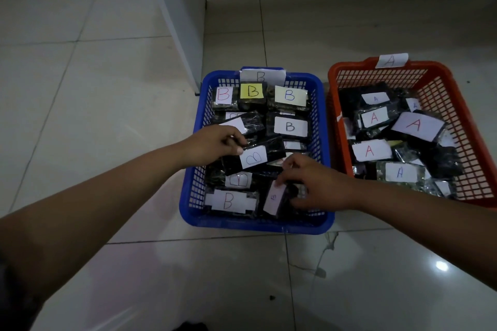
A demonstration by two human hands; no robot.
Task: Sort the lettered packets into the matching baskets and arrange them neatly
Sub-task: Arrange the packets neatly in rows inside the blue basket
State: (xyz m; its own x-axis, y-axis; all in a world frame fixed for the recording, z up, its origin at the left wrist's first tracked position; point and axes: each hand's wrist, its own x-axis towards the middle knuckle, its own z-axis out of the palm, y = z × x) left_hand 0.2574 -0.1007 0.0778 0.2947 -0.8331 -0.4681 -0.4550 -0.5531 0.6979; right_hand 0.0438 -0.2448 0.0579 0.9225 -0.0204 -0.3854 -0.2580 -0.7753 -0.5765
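Both forearms reach over the blue plastic mesh basket (326,142) on the tiled floor. Left hand (212,145) pinches a black plastic packet with a white B label (254,157), lifted above the pile. Right hand (317,183) has fingers curled round another black packet with a pale B label (275,197). Further right, well apart from both hands, sits the orange plastic mesh basket (457,121) full of A packets.

the orange basket (457,115) runs off the right edge, and the right hand (317,185) hides packets beneath.
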